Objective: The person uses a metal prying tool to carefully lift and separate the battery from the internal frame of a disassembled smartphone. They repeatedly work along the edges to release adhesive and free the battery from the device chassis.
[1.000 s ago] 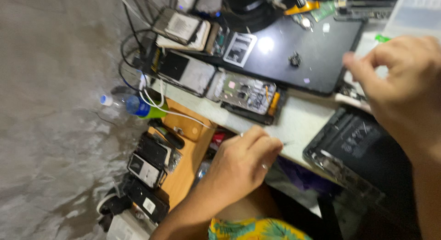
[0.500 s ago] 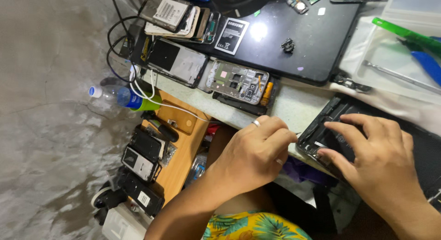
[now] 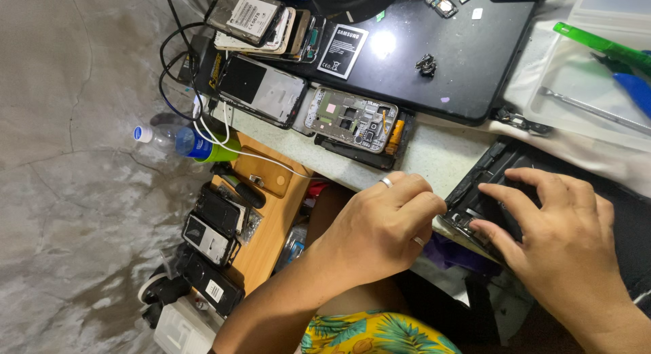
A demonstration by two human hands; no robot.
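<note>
Dark, flat device shell [image 3: 485,191], opened up with its inner frame showing, lies at the lower right of the frame on the pale tabletop [image 3: 434,154], its near corner hanging just over the table's front edge. Both hands are on it: the left hand [image 3: 380,225], with rings on two fingers, is curled into a loose fist with its knuckles pressed against the shell's left edge, and I cannot tell whether anything is pinched inside. The right hand [image 3: 563,239] lies spread over the shell, fingers [image 3: 505,194] open and bent, tips resting on the inner surface, gripping nothing. By my reckoning the shell is light, thin and stiff but easily cracked or flexed, with small parts exposed, so it is best held by its outer rim rather than pressed in the middle. Further up the frame, well apart, a stripped phone frame [image 3: 352,118] shows its circuit board beside another phone back [image 3: 261,89], and a big black slab [image 3: 434,49] carries a loose battery [image 3: 342,50]. At the upper right sits a clear tray [image 3: 576,89] with a green tool [image 3: 600,47]. At the left, a plastic bottle [image 3: 176,140] lies on the grey floor beside a wooden shelf [image 3: 271,232] stacked with more phones.
</note>
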